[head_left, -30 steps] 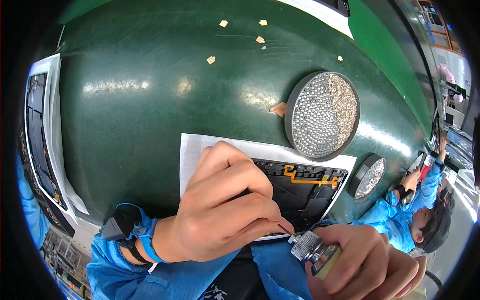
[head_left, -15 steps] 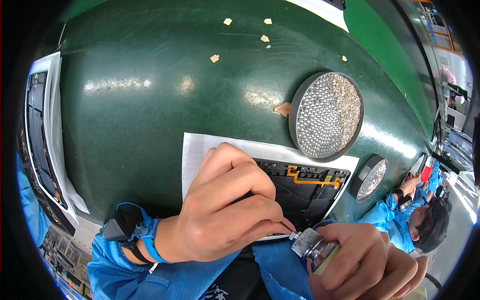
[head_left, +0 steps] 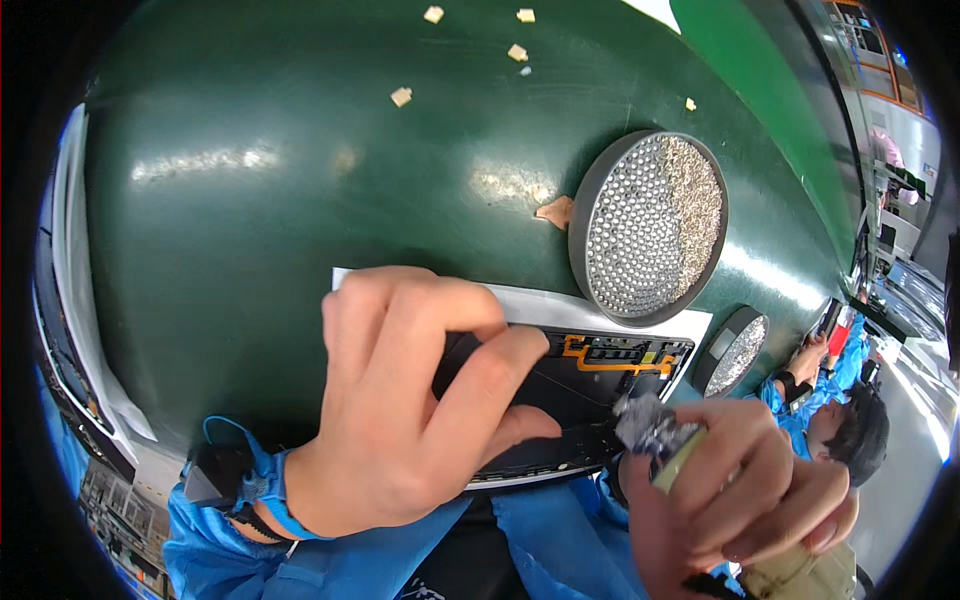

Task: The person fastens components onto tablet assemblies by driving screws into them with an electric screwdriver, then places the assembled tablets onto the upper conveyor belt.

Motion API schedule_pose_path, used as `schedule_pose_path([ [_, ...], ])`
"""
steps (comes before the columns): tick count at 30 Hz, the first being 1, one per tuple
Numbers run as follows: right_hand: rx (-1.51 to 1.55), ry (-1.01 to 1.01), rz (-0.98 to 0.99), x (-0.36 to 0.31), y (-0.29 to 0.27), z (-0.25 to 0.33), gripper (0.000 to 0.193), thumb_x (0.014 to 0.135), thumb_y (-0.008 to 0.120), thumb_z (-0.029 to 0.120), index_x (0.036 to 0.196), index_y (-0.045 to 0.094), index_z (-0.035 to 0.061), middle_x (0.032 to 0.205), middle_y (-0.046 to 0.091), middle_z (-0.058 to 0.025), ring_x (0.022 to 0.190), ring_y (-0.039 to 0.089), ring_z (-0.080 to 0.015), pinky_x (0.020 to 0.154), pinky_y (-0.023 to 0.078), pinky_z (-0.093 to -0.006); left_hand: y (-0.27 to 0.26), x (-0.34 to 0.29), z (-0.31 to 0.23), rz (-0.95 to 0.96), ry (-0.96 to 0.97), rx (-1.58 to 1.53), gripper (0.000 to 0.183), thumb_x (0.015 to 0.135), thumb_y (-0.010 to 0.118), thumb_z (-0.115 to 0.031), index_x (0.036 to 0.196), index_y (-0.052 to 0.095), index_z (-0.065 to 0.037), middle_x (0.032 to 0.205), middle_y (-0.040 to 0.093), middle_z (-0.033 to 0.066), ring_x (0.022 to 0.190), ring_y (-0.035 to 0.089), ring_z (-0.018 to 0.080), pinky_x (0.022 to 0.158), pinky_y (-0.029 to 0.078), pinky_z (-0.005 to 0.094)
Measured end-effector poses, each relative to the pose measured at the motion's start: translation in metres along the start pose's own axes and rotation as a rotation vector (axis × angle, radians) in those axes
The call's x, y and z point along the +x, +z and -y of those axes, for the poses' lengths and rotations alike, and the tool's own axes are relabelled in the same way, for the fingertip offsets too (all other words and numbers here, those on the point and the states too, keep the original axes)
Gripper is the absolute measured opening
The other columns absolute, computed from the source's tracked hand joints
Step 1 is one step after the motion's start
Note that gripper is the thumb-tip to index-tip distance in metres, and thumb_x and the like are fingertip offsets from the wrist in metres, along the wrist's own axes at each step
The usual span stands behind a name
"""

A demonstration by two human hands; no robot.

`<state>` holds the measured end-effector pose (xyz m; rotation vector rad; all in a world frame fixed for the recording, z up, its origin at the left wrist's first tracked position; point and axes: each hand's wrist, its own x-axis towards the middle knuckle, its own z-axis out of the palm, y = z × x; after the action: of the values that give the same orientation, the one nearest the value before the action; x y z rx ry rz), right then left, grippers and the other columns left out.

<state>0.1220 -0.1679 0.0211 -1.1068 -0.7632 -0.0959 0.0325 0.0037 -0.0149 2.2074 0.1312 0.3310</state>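
Note:
My left hand (head_left: 410,400) hovers over the left part of an opened flat black device (head_left: 580,400), its thumb and index finger apart with nothing between them. An orange ribbon cable (head_left: 612,366) runs along the device's right part. Wrapped in my right hand (head_left: 745,480) is a screwdriver with a metal collar (head_left: 645,425) and a pale yellow-green body; motion blurs its front end, and its tip cannot be made out. The tool is over the device's near right corner. Beneath the device lies a white sheet (head_left: 545,300).
Behind the device stands a round grey screw tray (head_left: 580,235) with a holed plate and loose screws (head_left: 695,215). A smaller tray (head_left: 716,365) sits right. Small cream pieces (head_left: 517,53) are scattered far off. Another device (head_left: 75,365) lies left. A co-worker (head_left: 850,430) sits right.
My left hand has come away from the screwdriver's front end, moved left, and opened its fingers. The screwdriver has risen slightly away from me, toward the device. The whole view has shifted a little.

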Motion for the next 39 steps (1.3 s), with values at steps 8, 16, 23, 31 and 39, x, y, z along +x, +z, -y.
schedule_pose_path([
  [8,0.073,0.089,0.276,0.01,-0.004,-0.025,0.072,0.104,0.067,0.046,0.15,0.034,0.0005,0.105,0.05,-0.0063,0.068,0.051,-0.0144,0.049,0.039,-0.0311,0.002,-0.001,-0.001,0.091,-0.11,0.141,0.06,0.059,0.091,-0.03,0.111,0.071,-0.006,0.11,0.056,0.0107,0.098,0.052,0.0331,0.084,0.042,0.0456],
  [16,0.081,0.105,0.294,0.012,0.0,-0.028,0.069,0.102,0.069,0.043,0.146,0.036,0.0001,0.103,0.048,-0.0067,0.069,0.051,-0.0148,0.047,0.04,-0.0303,0.001,-0.002,-0.006,0.066,-0.126,0.138,0.06,0.059,0.09,-0.029,0.111,0.072,-0.005,0.111,0.057,0.0102,0.099,0.052,0.0327,0.084,0.043,0.0458],
  [23,0.082,0.075,0.34,0.013,-0.006,-0.033,0.07,0.102,0.07,0.043,0.145,0.034,-0.0001,0.102,0.048,-0.0074,0.067,0.05,-0.0151,0.047,0.04,-0.0297,0.01,-0.001,0.0,0.055,-0.103,0.093,0.06,0.059,0.089,-0.029,0.111,0.072,-0.004,0.11,0.057,0.0109,0.099,0.053,0.0324,0.085,0.043,0.0458],
  [31,0.062,0.071,0.42,0.017,-0.001,-0.034,0.069,0.103,0.069,0.043,0.145,0.034,0.0014,0.101,0.048,-0.0083,0.063,0.048,-0.0149,0.044,0.041,-0.0294,0.01,-0.006,-0.001,0.005,-0.129,0.076,0.061,0.059,0.087,-0.03,0.113,0.072,-0.006,0.112,0.058,0.0103,0.102,0.053,0.0323,0.088,0.041,0.0477],
  [39,0.039,0.009,0.382,0.008,0.003,-0.044,0.068,0.097,0.076,0.042,0.139,0.039,0.0049,0.1,0.051,-0.0041,0.06,0.051,-0.0121,0.049,0.045,-0.0301,0.013,-0.009,0.0,-0.053,-0.098,0.077,0.06,0.059,0.087,-0.028,0.113,0.071,-0.007,0.116,0.057,0.0092,0.104,0.053,0.0329,0.088,0.04,0.0472],
])
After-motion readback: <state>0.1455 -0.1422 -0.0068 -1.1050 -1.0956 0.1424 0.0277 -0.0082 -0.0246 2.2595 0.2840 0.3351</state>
